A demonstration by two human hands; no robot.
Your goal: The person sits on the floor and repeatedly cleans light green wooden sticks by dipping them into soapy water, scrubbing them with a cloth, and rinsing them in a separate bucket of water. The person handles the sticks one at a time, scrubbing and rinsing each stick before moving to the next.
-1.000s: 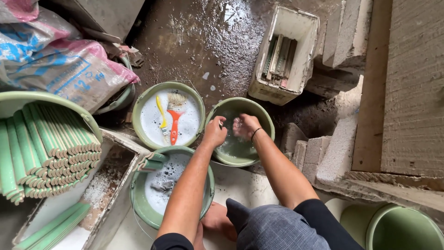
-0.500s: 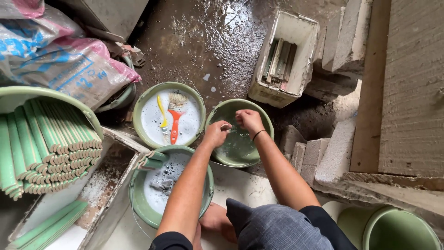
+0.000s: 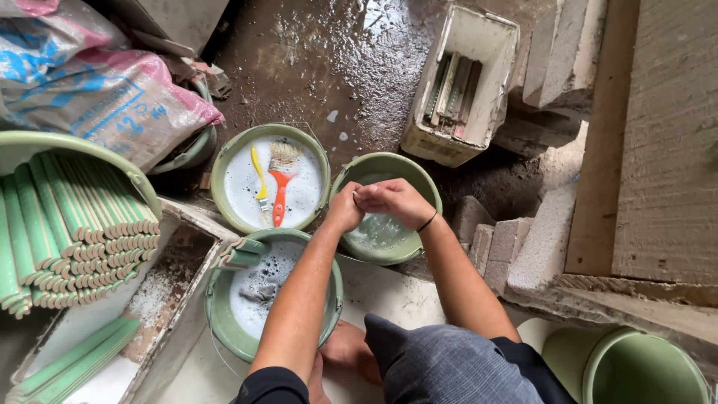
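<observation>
Setting: tile or construction work yard. Evidence: wet concrete floor (image 3: pixel 314 67), green buckets (image 3: pixel 385 224) of milky wash, stacked green tile strips (image 3: pixel 67 224), material sacks (image 3: pixel 97 97), grey blocks (image 3: pixel 516 247).

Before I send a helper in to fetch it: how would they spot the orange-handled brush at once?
On the wet floor sit three green buckets in a cluster; look at the far left bucket, filled with white liquid, left of the bucket under the person's hands. The brush lies on that liquid, bristles away from the person. Its wide orange handle sets it apart from the slim yellow brush beside it.
</observation>
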